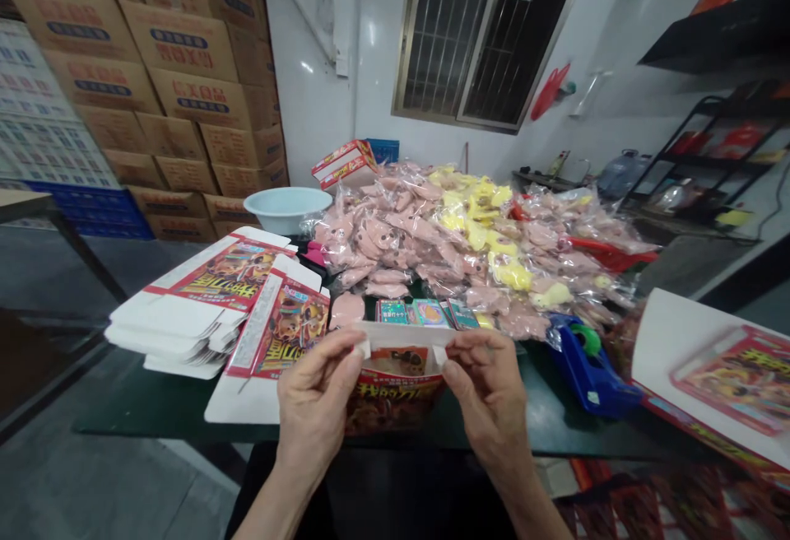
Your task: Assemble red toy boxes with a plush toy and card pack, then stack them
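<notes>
A printed red cardboard box (395, 400) stands upright in front of me at the table's near edge, its top open toward me. My left hand (321, 396) pinches a white flap at the box's left corner between thumb and fingers. At the right corner, my right hand (487, 388) grips the other small white flap the same way. Inside the opening, part of a printed picture shows; the rest of the contents is hidden. Just behind the box lie several small teal card packs (425, 313).
Flattened printed cartons (197, 285) are stacked at left. A heap of bagged pink and yellow plush-like pieces (401, 235) covers the table's back. At right are a blue tape dispenser (592, 367) and another printed carton (728, 375). A pale blue basin (287, 201) stands behind the stack.
</notes>
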Motion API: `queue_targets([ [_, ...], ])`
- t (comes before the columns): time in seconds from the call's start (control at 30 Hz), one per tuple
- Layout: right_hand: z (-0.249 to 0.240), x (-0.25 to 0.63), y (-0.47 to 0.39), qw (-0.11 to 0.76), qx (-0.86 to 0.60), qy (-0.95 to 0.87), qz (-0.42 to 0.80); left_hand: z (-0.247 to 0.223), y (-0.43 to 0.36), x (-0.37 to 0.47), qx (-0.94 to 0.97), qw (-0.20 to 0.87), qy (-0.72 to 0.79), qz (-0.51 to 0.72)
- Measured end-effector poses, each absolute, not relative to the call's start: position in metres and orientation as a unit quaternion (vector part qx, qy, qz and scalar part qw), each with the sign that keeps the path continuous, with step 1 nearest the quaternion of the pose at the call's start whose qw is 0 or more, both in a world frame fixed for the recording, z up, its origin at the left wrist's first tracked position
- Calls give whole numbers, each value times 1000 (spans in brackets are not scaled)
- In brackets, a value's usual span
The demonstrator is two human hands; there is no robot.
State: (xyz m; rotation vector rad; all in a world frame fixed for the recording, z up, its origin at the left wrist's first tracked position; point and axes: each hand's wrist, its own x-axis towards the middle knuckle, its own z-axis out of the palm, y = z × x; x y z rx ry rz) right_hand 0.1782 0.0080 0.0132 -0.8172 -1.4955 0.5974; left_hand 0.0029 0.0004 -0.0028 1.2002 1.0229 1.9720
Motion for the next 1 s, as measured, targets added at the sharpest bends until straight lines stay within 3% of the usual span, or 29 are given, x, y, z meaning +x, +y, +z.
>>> queue_targets([
  [0.13,17,179,6,576,-333,-688,289,6,4,6,409,385,319,764],
  [0.47,17,192,0,549,-305,-737,248,3,-5,1,487,392,245,741],
  [0.73,22,181,-2,564,-362,-712,210,27,-10,-4,613,305,364,631],
  [1.0,39,172,-10,514,-381,-752,156,5,-2,0,511,382,299,709],
])
